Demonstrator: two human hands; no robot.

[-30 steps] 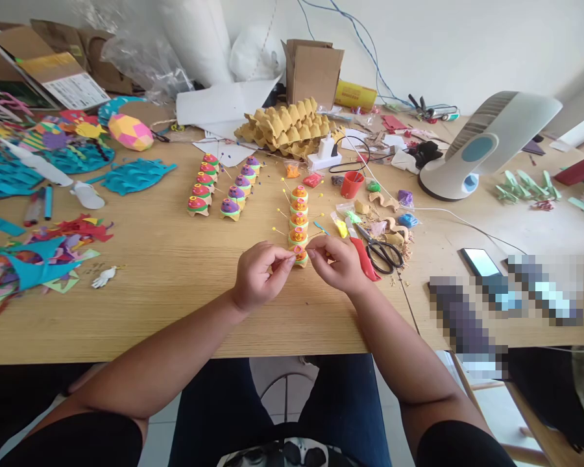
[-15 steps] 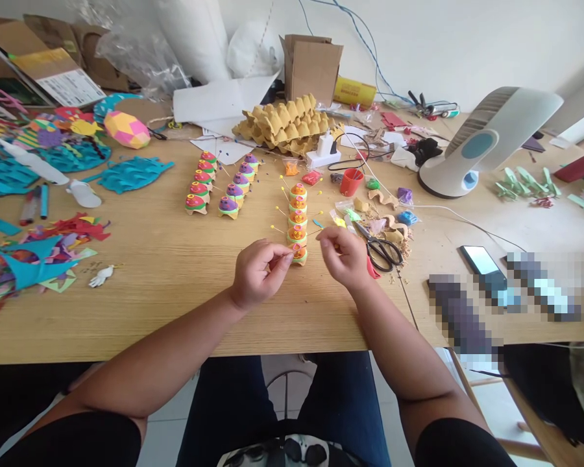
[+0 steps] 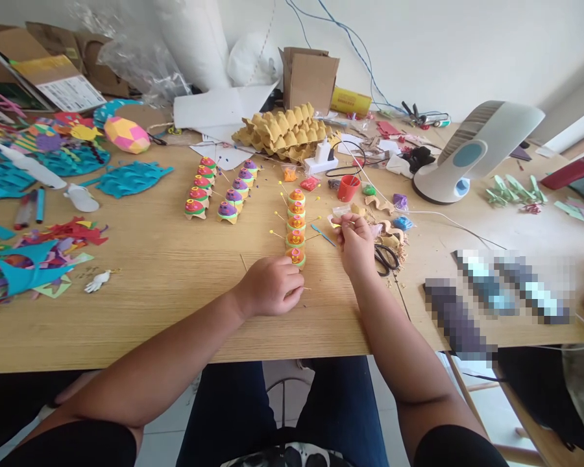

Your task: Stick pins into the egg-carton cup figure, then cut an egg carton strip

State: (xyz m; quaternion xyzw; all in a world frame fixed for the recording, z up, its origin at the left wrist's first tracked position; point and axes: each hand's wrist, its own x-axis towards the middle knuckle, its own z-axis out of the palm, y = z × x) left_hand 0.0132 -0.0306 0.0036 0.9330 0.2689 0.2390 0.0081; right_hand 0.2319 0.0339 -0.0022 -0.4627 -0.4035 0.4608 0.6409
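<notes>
In front of me stands an egg-carton caterpillar with orange and green humps, small clay faces and yellow-tipped sticks poking out of its sides. My left hand is curled beside its near end, closed on a thin wooden stick whose tip shows past the fingers. Right of the caterpillar, my right hand has its fingertips pinched together over the yellow clay; what they hold is too small to make out. A thin blue tool lies between the hands.
Red and purple carton caterpillars stand to the left. Partly hidden scissors lie beside my right forearm. Farther back are a red cup, stacked egg cartons and a white fan. Paper scraps cover the left.
My left hand has come down toward me and turned palm-down near the caterpillar's near end. My right hand has moved forward and right to the yellow clay.
</notes>
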